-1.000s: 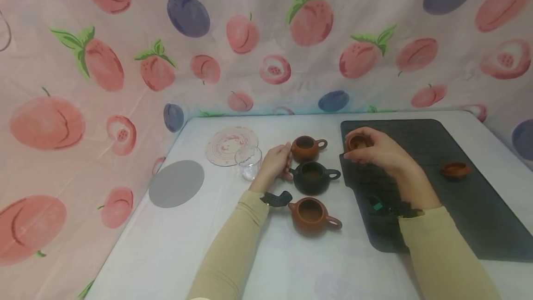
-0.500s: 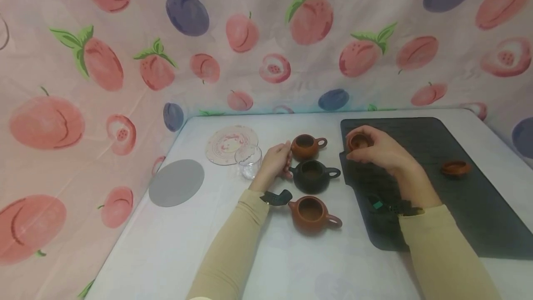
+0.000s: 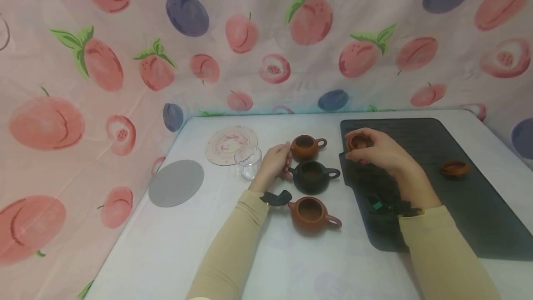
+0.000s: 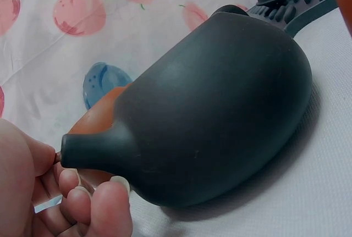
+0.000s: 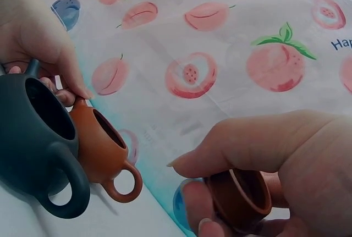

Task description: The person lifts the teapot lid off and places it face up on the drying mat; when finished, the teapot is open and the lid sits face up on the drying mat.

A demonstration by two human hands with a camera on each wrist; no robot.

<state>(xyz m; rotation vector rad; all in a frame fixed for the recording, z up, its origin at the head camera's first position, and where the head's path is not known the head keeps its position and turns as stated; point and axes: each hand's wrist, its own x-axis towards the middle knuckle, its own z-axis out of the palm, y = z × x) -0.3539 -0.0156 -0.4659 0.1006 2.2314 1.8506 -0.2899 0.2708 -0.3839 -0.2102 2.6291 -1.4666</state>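
With its thumb and index finger, my left hand [image 3: 275, 162] pinches the spout tip of an orange-brown teapot [image 3: 305, 148], the farthest of three lidless teapots in a column. A black teapot [image 4: 220, 105] fills the left wrist view, its spout beside my other left fingers; I cannot tell if they touch it. Nearest me stands a reddish-brown teapot [image 3: 310, 216]. My right hand [image 3: 381, 151] grips a small brown cup [image 5: 236, 198] between thumb and fingers, over the left edge of the dark tray [image 3: 420, 216]. In the head view that hand partly covers the cup.
A shallow brown piece [image 3: 455, 169] lies at the right of the tray. Left of my left hand stands a clear glass [image 3: 248, 161], beside a round patterned mat [image 3: 226, 148]. Farther left lies a grey disc [image 3: 176, 184]. A fruit-print cloth [image 3: 250, 78] hangs behind the white table.
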